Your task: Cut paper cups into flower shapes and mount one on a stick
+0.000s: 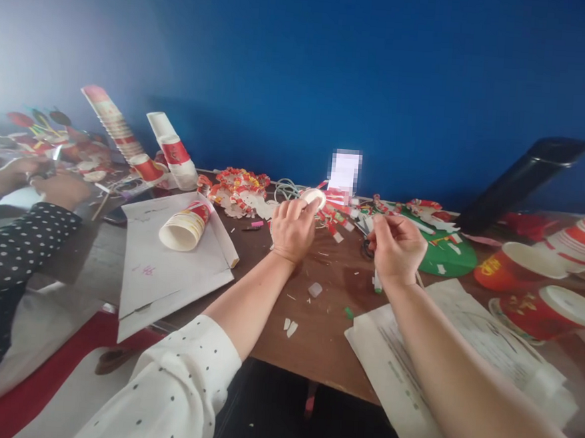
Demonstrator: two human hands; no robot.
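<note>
My left hand [294, 231] is closed on a paper cup cut into strips; its round white base [314, 198] shows above my thumb. Red and white strips [337, 217] fan out from it to the right. Across from it, my right hand [397, 247] is closed in a pinch near the strip ends. Something small and pale shows at its fingertips, too unclear to name. A dark loop [367, 249] lies just below those fingers, partly hidden. A green-ended marker [377, 282] is beside my right wrist.
Cut paper scraps [241, 192] line the wall. Stacked cups [121, 130] lean at left, near a cup [186, 226] on a white box [168, 284]. At right are a green disc [453, 257], red cups [517, 268], papers [393, 359] and a black flask [518, 185]. A co-worker's hands [61, 188] work at left.
</note>
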